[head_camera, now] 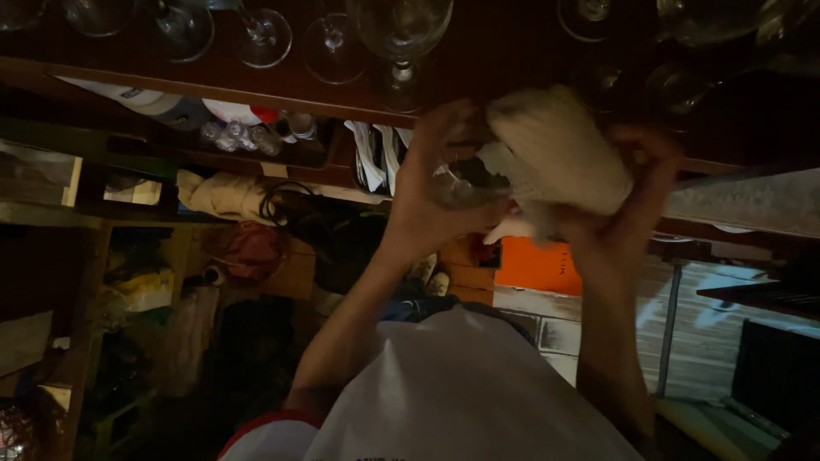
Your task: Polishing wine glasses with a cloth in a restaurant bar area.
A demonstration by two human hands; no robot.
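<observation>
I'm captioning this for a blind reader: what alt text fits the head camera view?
Seen from above in dim light, a person's left hand holds a clear glass while the right hand presses a white cloth against it. Stemmed wine glasses stand on a dark wooden counter beyond.

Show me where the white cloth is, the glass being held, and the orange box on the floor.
white cloth [559, 149], head view, on its bunched middle.
glass [461, 183], head view, on its clear bowl beside the left hand.
orange box [538, 266], head view, on its flat top.
</observation>
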